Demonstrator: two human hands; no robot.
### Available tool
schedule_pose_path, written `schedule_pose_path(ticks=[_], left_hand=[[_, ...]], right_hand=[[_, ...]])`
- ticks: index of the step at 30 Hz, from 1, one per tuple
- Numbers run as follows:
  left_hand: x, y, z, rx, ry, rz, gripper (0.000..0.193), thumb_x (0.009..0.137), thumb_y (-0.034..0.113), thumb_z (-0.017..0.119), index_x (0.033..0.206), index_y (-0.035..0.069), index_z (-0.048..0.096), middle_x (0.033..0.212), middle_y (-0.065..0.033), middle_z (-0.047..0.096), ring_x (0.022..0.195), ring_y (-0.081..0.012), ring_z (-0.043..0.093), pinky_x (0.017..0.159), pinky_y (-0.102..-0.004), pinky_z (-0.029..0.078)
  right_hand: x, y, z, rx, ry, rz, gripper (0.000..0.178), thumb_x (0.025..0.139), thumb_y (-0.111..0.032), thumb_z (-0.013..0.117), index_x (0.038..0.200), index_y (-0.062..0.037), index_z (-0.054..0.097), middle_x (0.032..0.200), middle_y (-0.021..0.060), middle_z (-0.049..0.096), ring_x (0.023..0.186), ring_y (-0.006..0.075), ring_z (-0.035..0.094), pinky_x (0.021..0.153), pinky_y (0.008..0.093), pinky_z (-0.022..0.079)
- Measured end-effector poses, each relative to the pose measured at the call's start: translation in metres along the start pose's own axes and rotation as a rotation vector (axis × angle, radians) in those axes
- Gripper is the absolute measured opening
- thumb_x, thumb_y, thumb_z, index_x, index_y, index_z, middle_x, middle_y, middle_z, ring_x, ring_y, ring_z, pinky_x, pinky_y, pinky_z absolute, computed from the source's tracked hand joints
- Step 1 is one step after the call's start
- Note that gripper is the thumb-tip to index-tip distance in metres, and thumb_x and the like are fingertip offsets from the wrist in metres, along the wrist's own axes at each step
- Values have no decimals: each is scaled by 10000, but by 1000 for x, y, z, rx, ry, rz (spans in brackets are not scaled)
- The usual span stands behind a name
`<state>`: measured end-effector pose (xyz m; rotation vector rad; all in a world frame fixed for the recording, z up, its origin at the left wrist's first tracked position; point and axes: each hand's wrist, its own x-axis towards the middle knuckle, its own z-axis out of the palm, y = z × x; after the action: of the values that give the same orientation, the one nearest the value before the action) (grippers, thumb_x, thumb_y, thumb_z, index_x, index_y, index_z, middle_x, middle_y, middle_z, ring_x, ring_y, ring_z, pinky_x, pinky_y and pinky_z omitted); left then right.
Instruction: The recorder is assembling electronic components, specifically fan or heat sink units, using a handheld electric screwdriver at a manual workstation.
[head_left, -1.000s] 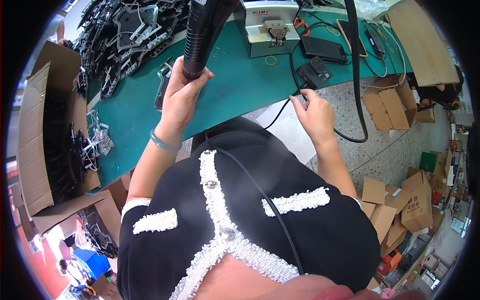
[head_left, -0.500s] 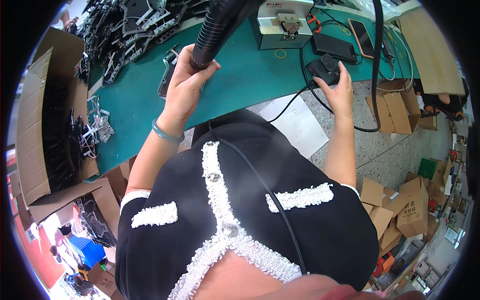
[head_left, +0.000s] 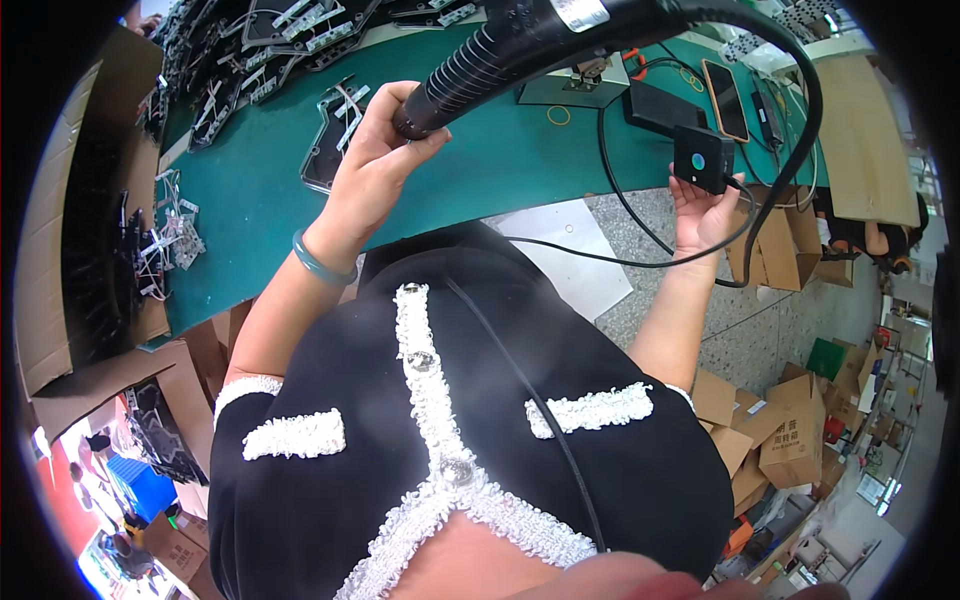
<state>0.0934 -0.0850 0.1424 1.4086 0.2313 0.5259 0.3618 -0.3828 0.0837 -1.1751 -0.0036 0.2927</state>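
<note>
My left hand (head_left: 372,165) is closed around the end of a black ribbed tube-shaped handle (head_left: 470,85), which slants up to the right over the green bench (head_left: 500,165). A thick black cable (head_left: 805,75) loops from its far end. On its palm and fingers, my right hand (head_left: 708,212) holds a small black box (head_left: 690,160) with a lit round spot on its face; a thin cable is plugged into its side. Just left of my left hand lies a black frame with metal strips (head_left: 325,150).
Black frames (head_left: 290,45) pile up at the far left. A metal box (head_left: 570,90), a black rectangular block (head_left: 660,110) and a phone (head_left: 725,100) sit at the back right. A white sheet (head_left: 575,250) lies below the bench edge. An open carton (head_left: 65,240) stands left.
My right hand has turned palm up and lifted the small black box off the bench, moving right and towards me. The ribbed handle has swung lower and flatter to the right.
</note>
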Motion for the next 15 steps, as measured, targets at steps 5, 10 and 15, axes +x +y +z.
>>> schedule_pose_path(ticks=[5, 10, 15], left_hand=[[0, -2, 1, 5, -32, 3, 292, 869, -11, 598, 1132, 46, 485, 964, -6, 533, 933, -89, 513, 865, -243, 411], [0, -3, 1, -29, -24, -12, 339, 883, -1, 572, 1206, 38, 475, 984, -48, 566, 977, -141, 530, 927, -290, 383], [0, -6, -1, -75, 2, -16, 338, 878, -5, 570, 1199, 37, 476, 985, -55, 568, 980, -149, 538, 934, -295, 382]], right_hand=[[-1, 1, 1, 46, -42, 20, 673, 896, -610, 509, 1148, 7, 599, 1048, 204, 669, 939, 349, 674, 791, 407, 578], [-8, 10, 7, -76, -6, -65, 632, 904, -577, 530, 1146, 3, 588, 1030, 186, 672, 916, 316, 676, 786, 393, 578], [-18, 33, 19, -383, -51, -370, 519, 871, -287, 712, 1244, -10, 483, 1105, 85, 586, 998, 154, 573, 864, 297, 471]])
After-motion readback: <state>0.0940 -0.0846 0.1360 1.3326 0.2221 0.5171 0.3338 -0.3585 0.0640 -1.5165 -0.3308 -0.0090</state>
